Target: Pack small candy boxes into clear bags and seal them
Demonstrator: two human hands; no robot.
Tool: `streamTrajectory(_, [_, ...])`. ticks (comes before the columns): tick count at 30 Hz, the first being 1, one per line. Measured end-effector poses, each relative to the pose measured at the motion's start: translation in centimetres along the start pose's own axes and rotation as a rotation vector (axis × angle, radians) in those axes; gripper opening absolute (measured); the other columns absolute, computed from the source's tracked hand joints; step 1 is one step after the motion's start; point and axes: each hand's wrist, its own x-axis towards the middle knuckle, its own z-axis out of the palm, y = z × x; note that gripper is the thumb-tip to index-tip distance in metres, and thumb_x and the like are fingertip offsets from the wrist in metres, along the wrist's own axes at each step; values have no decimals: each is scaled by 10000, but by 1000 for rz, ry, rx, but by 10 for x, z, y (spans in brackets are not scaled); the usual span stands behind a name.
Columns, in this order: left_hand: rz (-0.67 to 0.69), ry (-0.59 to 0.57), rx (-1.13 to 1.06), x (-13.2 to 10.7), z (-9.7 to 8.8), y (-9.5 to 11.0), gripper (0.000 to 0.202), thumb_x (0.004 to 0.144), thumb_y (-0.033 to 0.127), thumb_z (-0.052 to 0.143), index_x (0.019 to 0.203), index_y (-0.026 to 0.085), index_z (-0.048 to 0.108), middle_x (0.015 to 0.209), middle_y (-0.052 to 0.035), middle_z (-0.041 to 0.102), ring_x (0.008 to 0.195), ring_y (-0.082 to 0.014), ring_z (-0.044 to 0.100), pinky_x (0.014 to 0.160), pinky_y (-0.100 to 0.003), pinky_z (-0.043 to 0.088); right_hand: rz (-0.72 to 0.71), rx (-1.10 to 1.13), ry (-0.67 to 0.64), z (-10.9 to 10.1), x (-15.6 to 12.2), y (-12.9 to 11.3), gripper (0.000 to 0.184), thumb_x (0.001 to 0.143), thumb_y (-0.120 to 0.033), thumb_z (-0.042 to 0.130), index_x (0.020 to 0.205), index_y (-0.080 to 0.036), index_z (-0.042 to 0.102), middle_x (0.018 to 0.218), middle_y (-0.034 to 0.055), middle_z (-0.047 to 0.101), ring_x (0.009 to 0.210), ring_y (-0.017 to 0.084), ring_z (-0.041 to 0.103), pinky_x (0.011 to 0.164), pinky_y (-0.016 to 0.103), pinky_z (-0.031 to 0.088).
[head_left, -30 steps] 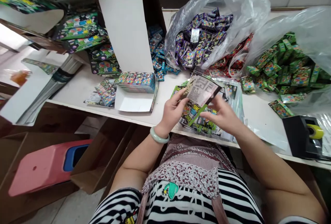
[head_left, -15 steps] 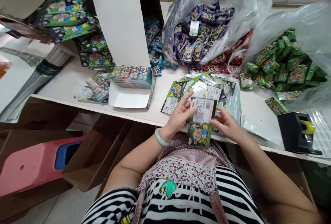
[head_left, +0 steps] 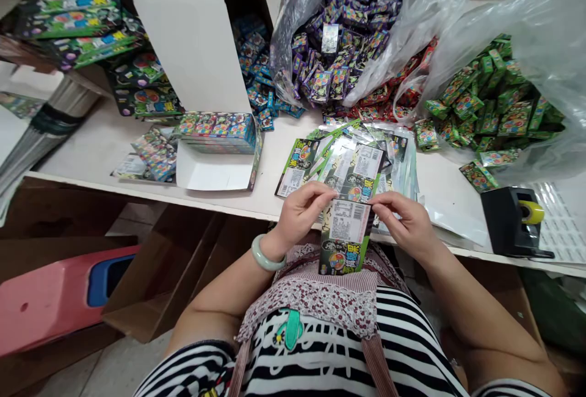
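Just above my apron hangs a flat printed candy bag [head_left: 345, 235], black and green with a white label panel. My left hand [head_left: 303, 215] pinches its upper left corner between thumb and fingers. At the upper right corner my right hand [head_left: 406, 225] grips the same bag in a similar pinch. Right behind it on the table lies a fanned pile of similar flat bags [head_left: 297, 165], partly covered by my hands. Whether the held bag has anything inside, I cannot tell.
Plastic sacks hold small purple boxes [head_left: 320, 85] and green boxes [head_left: 515, 119]. Red boxes [head_left: 375, 96] and blue boxes [head_left: 259, 99] lie between and beside them. An open display carton [head_left: 215, 171] stands left; a tape dispenser [head_left: 503, 220] sits right. Below are cardboard boxes [head_left: 151, 287] and a pink stool [head_left: 50, 299].
My fingers have shifted to the bag's two top corners, and the bag hangs slightly lower and straighter. The camera view has turned a little, so the table's things appear further left.
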Motion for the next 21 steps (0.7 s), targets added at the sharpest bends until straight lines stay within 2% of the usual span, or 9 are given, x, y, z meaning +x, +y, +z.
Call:
streamTrajectory(3, [-59, -83, -26, 12, -3, 4, 201, 881, 387, 697, 809, 200, 711, 774, -19, 691, 723, -126, 622, 679, -254, 519, 9, 43, 14, -1, 11, -5, 151, 937, -332, 606, 848, -224, 661, 921, 61, 708, 877, 180, 661, 672, 301, 539])
streamTrajectory(5, [-72, -112, -38, 16, -5, 6, 194, 869, 373, 709, 792, 194, 712, 825, -35, 709, 784, -137, 647, 724, -271, 538, 116, 167, 23, 1, 16, -4, 149, 903, -370, 660, 930, -225, 641, 914, 50, 701, 826, 161, 657, 615, 273, 531])
streamTrajectory(8, [-101, -107, -110, 16, -7, 9, 125, 846, 314, 732, 824, 192, 711, 892, -46, 730, 877, -150, 686, 805, -294, 562, 205, 299, 31, 4, 20, -1, 320, 853, -392, 717, 1107, -236, 600, 870, 16, 691, 741, 132, 649, 558, 237, 519])
streamTrajectory(10, [-143, -109, -188, 14, -8, 11, 141, 833, 275, 742, 953, 207, 712, 867, -32, 734, 844, -140, 700, 780, -283, 573, 169, 264, 11, 5, 20, -1, 236, 868, -374, 702, 1043, -232, 633, 877, 23, 689, 762, 137, 655, 569, 240, 532])
streamTrajectory(12, [-137, -115, -195, 13, -10, 14, 180, 833, 243, 738, 1010, 218, 713, 869, -31, 740, 843, -138, 706, 780, -279, 579, 65, 142, -6, 3, 20, -3, 99, 904, -319, 661, 948, -230, 662, 931, 43, 693, 848, 155, 664, 617, 259, 555])
streamTrajectory(13, [-112, -119, -167, 12, -11, 15, 146, 835, 230, 736, 979, 216, 724, 905, -41, 744, 872, -142, 708, 806, -285, 581, -4, 69, -13, 2, 19, -4, 62, 919, -281, 638, 944, -235, 671, 967, 50, 694, 895, 163, 664, 645, 269, 563])
streamTrajectory(16, [-43, -125, -103, 11, -12, 15, 26, 843, 225, 734, 843, 199, 728, 999, -64, 740, 956, -157, 705, 878, -313, 578, -175, -107, -30, 0, 17, -7, 141, 951, -190, 566, 1011, -254, 676, 1046, 63, 689, 967, 171, 657, 708, 298, 570])
streamTrajectory(18, [-36, -130, -141, 10, -11, 13, 78, 829, 255, 756, 833, 193, 709, 986, -64, 735, 947, -161, 706, 860, -316, 587, -205, -141, -42, 0, 17, -9, 117, 947, -204, 583, 1010, -252, 669, 1051, 69, 685, 959, 173, 657, 707, 303, 572])
streamTrajectory(21, [-48, -112, -200, 12, -7, 12, 169, 805, 310, 782, 808, 183, 672, 910, -53, 719, 874, -149, 697, 782, -287, 590, -159, -99, -62, 3, 21, -15, 53, 912, -291, 656, 908, -238, 651, 984, 66, 688, 912, 180, 656, 680, 297, 568])
